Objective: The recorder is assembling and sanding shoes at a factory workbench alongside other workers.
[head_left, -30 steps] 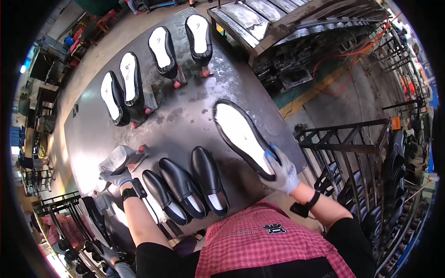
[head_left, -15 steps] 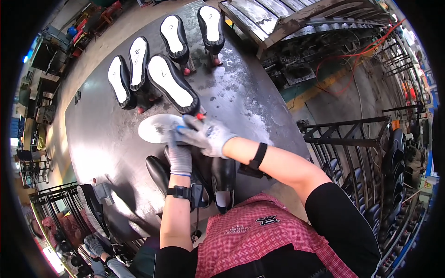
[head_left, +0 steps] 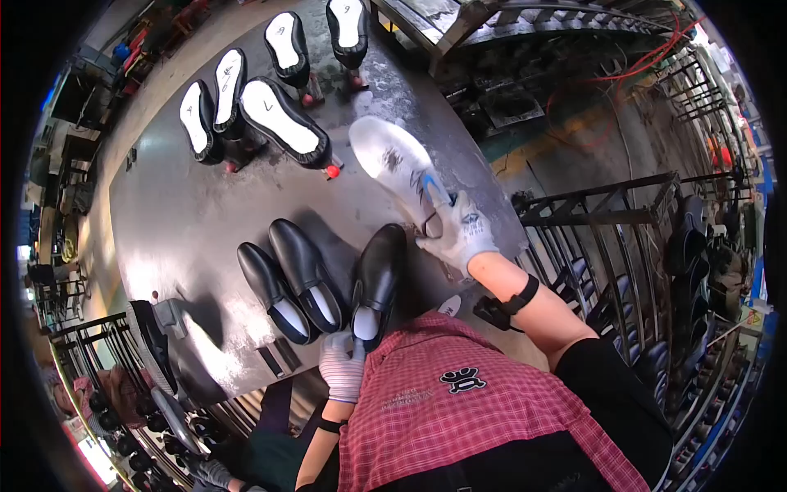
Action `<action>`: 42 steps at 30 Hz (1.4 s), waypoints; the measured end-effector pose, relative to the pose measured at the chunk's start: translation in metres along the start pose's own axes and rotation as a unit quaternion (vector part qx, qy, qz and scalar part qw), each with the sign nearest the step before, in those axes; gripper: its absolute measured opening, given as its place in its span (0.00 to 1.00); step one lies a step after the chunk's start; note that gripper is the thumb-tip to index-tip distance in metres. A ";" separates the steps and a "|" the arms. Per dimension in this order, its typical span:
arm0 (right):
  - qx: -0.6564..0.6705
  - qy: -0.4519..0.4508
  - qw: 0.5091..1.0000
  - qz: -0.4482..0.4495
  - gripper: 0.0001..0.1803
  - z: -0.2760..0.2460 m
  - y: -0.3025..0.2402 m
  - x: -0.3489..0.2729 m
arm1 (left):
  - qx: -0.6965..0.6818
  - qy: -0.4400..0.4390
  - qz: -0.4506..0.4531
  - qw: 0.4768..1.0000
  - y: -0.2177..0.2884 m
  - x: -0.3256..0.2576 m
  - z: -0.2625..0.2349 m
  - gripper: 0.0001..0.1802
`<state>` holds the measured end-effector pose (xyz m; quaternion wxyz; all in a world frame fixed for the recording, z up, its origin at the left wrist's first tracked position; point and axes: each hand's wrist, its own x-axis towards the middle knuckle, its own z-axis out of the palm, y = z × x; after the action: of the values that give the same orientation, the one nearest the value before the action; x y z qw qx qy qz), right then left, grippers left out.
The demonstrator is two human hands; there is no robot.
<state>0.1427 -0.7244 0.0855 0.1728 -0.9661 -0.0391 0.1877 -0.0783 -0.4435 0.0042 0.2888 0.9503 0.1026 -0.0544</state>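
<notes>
My right hand, in a pale work glove, grips the narrow end of a white insole with dark marks. The insole is held above the tabletop, its broad end pointing away from me. At the table's near edge my left hand, in a striped glove, closes on the heel of a black slip-on shoe. To the left of that shoe lie two more black slip-ons, one in the middle and one outermost, their toes pointing away. Pale linings show inside the shoes.
Several black uppers on lasts, white soles up, stand at the far side of the metal table. Metal racks flank the table, one at right with dark shoes. At lower left another person's gloved hand shows by a rack.
My hands have separated. The right one has carried the insole to the right, away from the left. My left hand has come back toward me to the heel of the right-most shoe.
</notes>
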 end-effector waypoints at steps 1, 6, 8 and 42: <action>0.005 0.012 1.000 0.014 0.61 0.002 0.003 0.001 | 0.009 -0.035 -0.088 0.995 -0.004 -0.010 0.000 0.20; 0.000 -0.017 0.999 0.044 0.61 0.002 0.032 0.003 | -0.029 -0.182 -0.320 0.930 -0.041 -0.020 0.036 0.28; 0.031 -0.016 0.998 0.051 0.62 0.005 0.048 -0.015 | -0.217 -0.180 -0.419 0.863 -0.058 -0.016 0.065 0.26; -0.013 -0.048 0.998 -0.035 0.25 -0.079 0.000 -0.005 | -0.102 0.172 0.124 0.972 0.181 0.212 -0.065 0.39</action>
<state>0.1681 -0.7503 0.1557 0.1641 -0.9564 -0.0833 0.2268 0.1720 -0.5198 0.1210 0.3669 0.9162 0.0367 0.1571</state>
